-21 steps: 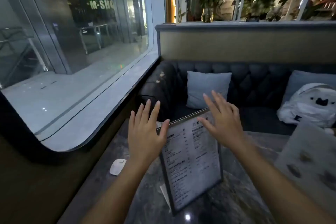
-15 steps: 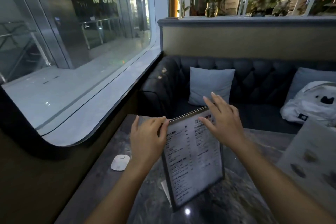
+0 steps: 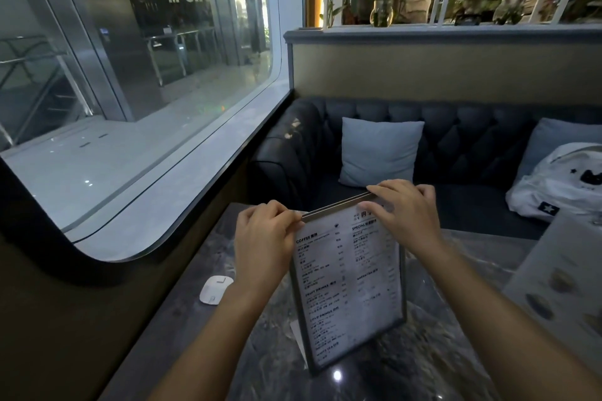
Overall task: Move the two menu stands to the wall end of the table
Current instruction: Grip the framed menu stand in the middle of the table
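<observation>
A framed menu stand (image 3: 350,286) with printed drink lists stands upright on the dark marble table (image 3: 407,368), leaning back a little. My left hand (image 3: 264,241) grips its top left corner. My right hand (image 3: 402,208) grips its top right corner, fingers curled over the top edge. A second menu stand (image 3: 560,283), pale with food pictures, stands at the right edge of view, partly cut off.
A small white device (image 3: 215,289) lies on the table near the window wall (image 3: 97,303) to the left. Beyond the table is a dark tufted sofa (image 3: 456,140) with a light cushion (image 3: 379,153) and a white bag (image 3: 560,185).
Both hands came down from open above the stand and closed on its top corners, the left first, then the right.
</observation>
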Available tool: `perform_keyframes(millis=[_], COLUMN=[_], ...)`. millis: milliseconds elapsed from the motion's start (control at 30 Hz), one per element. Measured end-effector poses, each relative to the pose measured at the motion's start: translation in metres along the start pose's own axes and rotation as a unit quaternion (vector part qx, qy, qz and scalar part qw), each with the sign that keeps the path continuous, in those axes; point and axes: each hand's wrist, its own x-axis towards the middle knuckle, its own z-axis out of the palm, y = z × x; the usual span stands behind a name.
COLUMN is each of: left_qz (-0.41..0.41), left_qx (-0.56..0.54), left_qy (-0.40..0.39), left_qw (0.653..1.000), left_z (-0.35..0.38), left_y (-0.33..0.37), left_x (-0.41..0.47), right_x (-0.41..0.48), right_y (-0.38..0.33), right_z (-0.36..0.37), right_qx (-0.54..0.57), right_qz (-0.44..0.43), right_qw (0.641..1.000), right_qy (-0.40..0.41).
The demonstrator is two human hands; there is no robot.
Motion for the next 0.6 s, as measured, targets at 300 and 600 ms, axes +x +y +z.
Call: perform_keyframes(millis=[300, 600], left_qz=[0.007, 0.044], left_qx=[0.036, 0.034], left_qy=[-0.055, -0.114], left_qw=[0.998, 0.992], left_z=[0.014, 0.033], left_y=[0.002, 0.013], left_x=[0.029, 0.058], right_x=[0.0, -0.01], right_y=[0.01, 0.018], right_z=[-0.017, -0.038], right_qx=[-0.057, -0.119], right_qz=[0.018, 0.058], right_qw=[0.998, 0.991], right_qy=[0.02, 0.014])
